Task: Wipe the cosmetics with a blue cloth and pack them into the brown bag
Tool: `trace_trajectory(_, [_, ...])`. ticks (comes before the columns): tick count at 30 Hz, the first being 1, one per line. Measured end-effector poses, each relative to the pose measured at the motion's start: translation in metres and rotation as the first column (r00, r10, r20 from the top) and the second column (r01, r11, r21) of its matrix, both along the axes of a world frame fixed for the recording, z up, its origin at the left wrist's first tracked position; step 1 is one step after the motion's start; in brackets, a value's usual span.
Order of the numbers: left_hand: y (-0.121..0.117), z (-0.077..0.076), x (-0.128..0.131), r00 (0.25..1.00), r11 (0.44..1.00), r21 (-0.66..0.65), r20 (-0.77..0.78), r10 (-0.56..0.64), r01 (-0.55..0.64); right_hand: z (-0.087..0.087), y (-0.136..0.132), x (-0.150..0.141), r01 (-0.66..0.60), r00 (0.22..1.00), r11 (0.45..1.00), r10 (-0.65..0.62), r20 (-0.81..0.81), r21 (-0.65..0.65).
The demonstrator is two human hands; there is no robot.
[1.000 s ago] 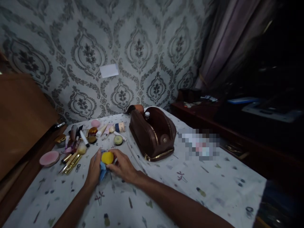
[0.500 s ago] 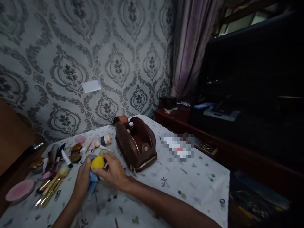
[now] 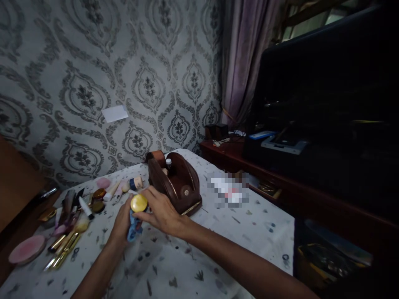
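Between my two hands is a small round container with a glossy yellow top [image 3: 139, 203]. My right hand [image 3: 163, 214] grips it from the right, thumb below and fingers over the far edge. My left hand [image 3: 123, 222] is closed around a crumpled blue cloth [image 3: 134, 229], pressed to the container's left side and underside. Just beyond my right hand stands an open brown toiletry bag [image 3: 174, 182], with a white-capped bottle [image 3: 168, 162] inside. Left of my hands lie several cosmetics, among them gold tubes [image 3: 64, 251], a white tube [image 3: 85, 207] and a blue-and-beige bottle [image 3: 136, 182].
A patterned white cloth [image 3: 187, 265] covers the table. A pink round compact [image 3: 27, 249] lies at the left edge. A blurred-out white item [image 3: 229, 190] sits right of the bag. Behind are a dark red desk [image 3: 208, 149] and a large black screen [image 3: 311, 91].
Both hands have moved slightly right with the container and cloth. The yellow top now faces up more and shines. The camera view has shifted a little.
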State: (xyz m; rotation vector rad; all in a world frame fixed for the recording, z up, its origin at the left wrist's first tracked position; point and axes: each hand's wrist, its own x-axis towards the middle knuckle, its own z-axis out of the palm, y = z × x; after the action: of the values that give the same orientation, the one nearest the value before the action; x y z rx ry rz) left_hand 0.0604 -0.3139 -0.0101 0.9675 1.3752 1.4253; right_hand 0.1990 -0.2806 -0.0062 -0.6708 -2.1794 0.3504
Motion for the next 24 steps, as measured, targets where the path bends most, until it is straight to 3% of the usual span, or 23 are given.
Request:
trace_trajectory(4, [-0.001,-0.006,-0.001,0.998,0.998,-0.021,-0.029,-0.053,0.052,-0.007,-0.002,0.007,-0.025,1.000,1.000,0.025,0.009,-0.005])
trace_trajectory(8, [-0.001,-0.004,-0.001,0.994,0.997,-0.075,-0.106,-0.038,0.030,-0.007,-0.004,0.014,-0.061,0.998,0.998,0.061,0.011,-0.002])
trace_trajectory(14, [0.002,-0.001,-0.001,0.986,0.995,-0.101,-0.165,-0.020,0.004,-0.006,-0.004,0.018,-0.055,0.997,0.994,0.049,-0.067,-0.097])
trace_trajectory(19, [0.005,0.001,-0.001,0.982,0.999,0.019,-0.186,0.033,-0.030,-0.001,-0.006,0.022,-0.064,0.990,0.989,0.047,-0.134,-0.130])
trace_trajectory(24, [0.011,0.009,0.007,0.980,0.985,0.170,-0.199,0.017,0.018,0.013,-0.008,0.034,-0.042,0.976,0.990,0.012,-0.216,-0.134])
